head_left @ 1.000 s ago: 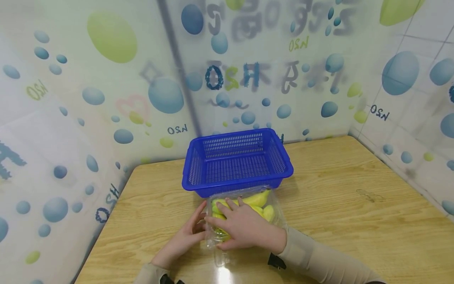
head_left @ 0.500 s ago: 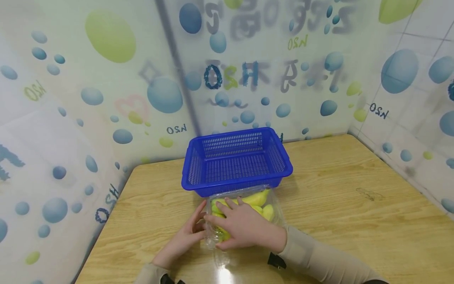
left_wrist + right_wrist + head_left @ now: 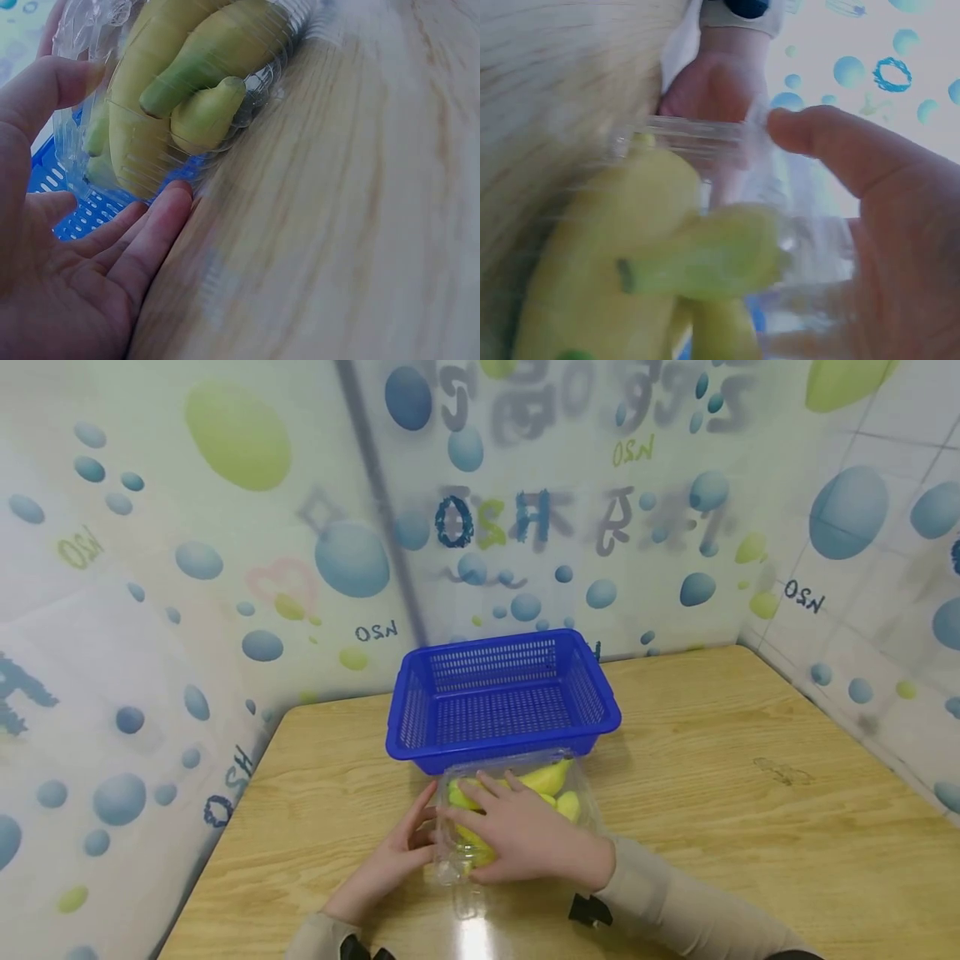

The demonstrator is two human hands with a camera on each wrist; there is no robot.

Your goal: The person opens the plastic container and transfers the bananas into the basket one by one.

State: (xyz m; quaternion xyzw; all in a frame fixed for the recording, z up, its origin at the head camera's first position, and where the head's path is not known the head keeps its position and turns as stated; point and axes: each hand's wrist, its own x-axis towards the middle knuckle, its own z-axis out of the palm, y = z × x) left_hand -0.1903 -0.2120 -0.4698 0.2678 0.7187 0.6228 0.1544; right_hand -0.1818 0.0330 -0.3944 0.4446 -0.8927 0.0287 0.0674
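A clear plastic clamshell box [image 3: 588,797] lies on the table in front of the basket. Inside it are several yellow, green-tipped banana-shaped fruits [image 3: 547,777]. My right hand [image 3: 525,837] rests across the box top with fingers spread. In the right wrist view, its thumb [image 3: 817,131] is at the lid's edge. My left hand [image 3: 393,856] stands at the box's left side, fingers relaxed. The left wrist view has its thumb [image 3: 56,86] against the clear plastic and its fingertips [image 3: 176,191] close by the box's lower edge.
A blue plastic basket [image 3: 502,747] with slotted walls stands right behind the box, near the back wall. The wooden table [image 3: 750,793] reaches right and left of it. Printed wall sheets [image 3: 487,602] enclose the table's back and sides.
My right hand has shifted slightly to the right over the box top. The left hand, box and basket stay about where they were.
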